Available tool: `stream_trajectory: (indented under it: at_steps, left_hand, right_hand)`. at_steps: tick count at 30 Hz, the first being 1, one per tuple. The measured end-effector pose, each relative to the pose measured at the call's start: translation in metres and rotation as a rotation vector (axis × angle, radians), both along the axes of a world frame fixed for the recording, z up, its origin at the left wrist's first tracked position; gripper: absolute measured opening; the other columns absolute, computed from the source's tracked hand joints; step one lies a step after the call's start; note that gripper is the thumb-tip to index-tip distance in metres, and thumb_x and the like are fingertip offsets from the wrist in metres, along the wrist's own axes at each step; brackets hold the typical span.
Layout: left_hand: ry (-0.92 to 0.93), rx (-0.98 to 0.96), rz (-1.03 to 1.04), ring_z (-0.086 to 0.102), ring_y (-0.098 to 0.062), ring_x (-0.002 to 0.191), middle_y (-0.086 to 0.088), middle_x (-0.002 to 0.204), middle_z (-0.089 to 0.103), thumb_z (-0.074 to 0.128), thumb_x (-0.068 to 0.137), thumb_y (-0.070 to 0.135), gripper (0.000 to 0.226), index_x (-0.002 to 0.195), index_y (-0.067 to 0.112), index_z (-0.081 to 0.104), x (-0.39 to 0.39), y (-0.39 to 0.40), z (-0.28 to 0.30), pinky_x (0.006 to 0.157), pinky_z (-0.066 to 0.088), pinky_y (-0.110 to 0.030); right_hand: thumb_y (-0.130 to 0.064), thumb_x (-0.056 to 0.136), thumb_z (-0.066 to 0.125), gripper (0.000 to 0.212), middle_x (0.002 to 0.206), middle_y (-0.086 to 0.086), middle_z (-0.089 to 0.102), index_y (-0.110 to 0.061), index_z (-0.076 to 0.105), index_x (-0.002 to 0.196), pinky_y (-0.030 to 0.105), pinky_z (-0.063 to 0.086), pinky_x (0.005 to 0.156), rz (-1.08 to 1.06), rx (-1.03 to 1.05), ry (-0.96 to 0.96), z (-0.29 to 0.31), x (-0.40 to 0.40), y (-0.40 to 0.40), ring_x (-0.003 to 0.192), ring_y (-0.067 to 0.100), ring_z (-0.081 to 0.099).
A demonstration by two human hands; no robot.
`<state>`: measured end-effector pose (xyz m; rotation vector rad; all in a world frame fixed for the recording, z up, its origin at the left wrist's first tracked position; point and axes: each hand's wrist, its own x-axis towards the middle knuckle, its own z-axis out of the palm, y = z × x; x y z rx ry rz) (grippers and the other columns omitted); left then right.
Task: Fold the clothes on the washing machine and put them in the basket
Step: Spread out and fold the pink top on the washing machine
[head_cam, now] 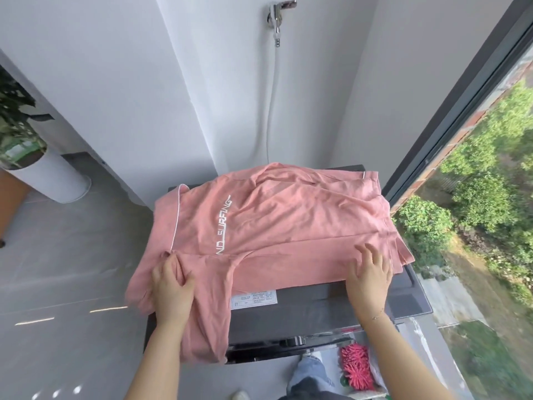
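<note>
A pink shirt (pixel 277 215) with white lettering and white piping lies spread over the dark top of the washing machine (pixel 317 313). Its near edge is folded over, and one part hangs down the machine's front left. My left hand (pixel 173 287) grips a bunch of the pink fabric at the near left. My right hand (pixel 370 272) rests flat with spread fingers on the folded near-right edge. No basket is in view.
A white wall with a tap (pixel 278 13) and hose stands behind the machine. A large window (pixel 476 168) runs along the right. A white plant pot (pixel 49 177) stands on the grey floor at left. A pink fluffy thing (pixel 357 368) lies low right.
</note>
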<state>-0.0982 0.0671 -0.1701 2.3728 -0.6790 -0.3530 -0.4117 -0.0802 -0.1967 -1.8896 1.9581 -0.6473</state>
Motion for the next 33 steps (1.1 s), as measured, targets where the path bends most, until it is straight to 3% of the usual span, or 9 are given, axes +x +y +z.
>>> stream_trajectory:
  at_steps: [2, 6, 10, 12, 16, 20, 23, 28, 33]
  left_hand:
    - [0.051, -0.062, 0.106, 0.052, -0.035, 0.112, -0.020, 0.122, 0.052, 0.074, 0.077, 0.008, 0.046, 0.117, 0.003, 0.053, 0.000, 0.013, 0.005, 0.094, 0.040, -0.043]
    - [0.328, 0.151, 0.174, 0.056, -0.032, 0.108, -0.013, 0.110, 0.055, 0.082, 0.073, 0.020, 0.052, 0.113, 0.002, 0.054, 0.008, 0.042, 0.001, 0.086, 0.040, -0.034]
    - [0.411, 0.312, -0.040, 0.057, -0.025, 0.079, -0.005, 0.069, 0.058, 0.079, 0.074, 0.014, 0.019, 0.069, 0.011, 0.060, 0.011, 0.063, 0.003, 0.063, 0.036, -0.030]
    - [0.371, 0.349, -0.131, 0.052, -0.024, 0.071, -0.007, 0.060, 0.055, 0.075, 0.077, 0.017, 0.032, 0.055, 0.018, 0.051, 0.013, 0.065, 0.003, 0.058, 0.030, -0.030]
    - [0.516, 0.169, -0.160, 0.048, -0.018, 0.076, -0.005, 0.078, 0.056, 0.059, 0.089, 0.017, 0.019, 0.073, 0.012, 0.051, 0.009, 0.059, 0.022, 0.061, 0.032, -0.030]
    - [0.678, -0.069, -0.067, 0.048, -0.014, 0.071, 0.000, 0.076, 0.056, 0.056, 0.091, 0.017, 0.012, 0.080, 0.015, 0.055, 0.006, 0.051, 0.036, 0.060, 0.034, -0.028]
    - [0.792, -0.191, -0.025, 0.057, -0.020, 0.088, -0.006, 0.089, 0.064, 0.059, 0.091, 0.014, 0.005, 0.086, 0.013, 0.059, 0.008, 0.040, 0.042, 0.081, 0.045, -0.034]
    - [1.032, -0.576, 0.091, 0.060, -0.015, 0.076, -0.007, 0.084, 0.059, 0.052, 0.087, -0.012, 0.022, 0.096, 0.008, 0.052, 0.005, 0.001, 0.072, 0.064, 0.052, -0.020]
    - [1.081, -0.705, -0.015, 0.061, -0.017, 0.090, -0.008, 0.102, 0.061, 0.048, 0.088, -0.014, 0.046, 0.125, 0.014, 0.052, 0.010, -0.032, 0.091, 0.081, 0.053, -0.029]
  right_hand:
    - [-0.014, 0.083, 0.046, 0.026, 0.101, 0.002, 0.065, -0.015, 0.069, 0.094, 0.037, 0.031, 0.089, 0.157, -0.051, -0.107, 0.008, 0.024, 0.023, 0.102, 0.031, 0.055]
    - [-0.022, 0.072, 0.038, 0.026, 0.070, -0.008, 0.060, -0.018, 0.064, 0.069, 0.032, 0.030, 0.069, 0.432, 0.093, -0.126, 0.012, 0.071, 0.068, 0.074, 0.026, 0.057]
    - [-0.052, 0.072, 0.035, 0.042, 0.068, -0.018, 0.049, -0.026, 0.067, 0.081, 0.026, 0.027, 0.078, 0.654, 0.179, -0.053, 0.005, 0.099, 0.108, 0.083, 0.012, 0.053]
    - [-0.063, 0.071, 0.035, 0.055, 0.076, -0.017, 0.051, -0.028, 0.069, 0.096, 0.023, 0.024, 0.083, 0.714, 0.186, -0.036, 0.004, 0.105, 0.120, 0.087, 0.010, 0.051]
    - [-0.067, 0.070, 0.045, 0.058, 0.084, -0.015, 0.047, -0.031, 0.068, 0.110, 0.022, 0.023, 0.091, 0.781, 0.171, -0.062, -0.003, 0.112, 0.137, 0.090, 0.013, 0.049]
    - [-0.063, 0.072, 0.060, 0.041, 0.085, -0.009, 0.051, -0.028, 0.070, 0.092, 0.022, 0.024, 0.093, 0.822, 0.062, -0.131, -0.015, 0.124, 0.158, 0.087, 0.008, 0.038]
    - [-0.058, 0.078, 0.054, 0.046, 0.085, -0.008, 0.052, -0.014, 0.066, 0.082, 0.017, 0.020, 0.097, 0.854, 0.279, -0.268, -0.006, 0.140, 0.172, 0.089, 0.010, 0.042]
    - [-0.038, 0.092, 0.051, 0.038, 0.075, -0.001, 0.038, -0.002, 0.047, 0.079, 0.031, 0.030, 0.067, 0.438, 0.603, -0.823, 0.031, 0.137, 0.148, 0.072, 0.009, 0.036]
    - [-0.027, 0.097, 0.055, 0.023, 0.060, -0.009, 0.049, -0.017, 0.055, 0.075, 0.025, 0.035, 0.056, 0.311, 0.244, -0.678, 0.096, 0.131, 0.049, 0.052, 0.000, 0.042]
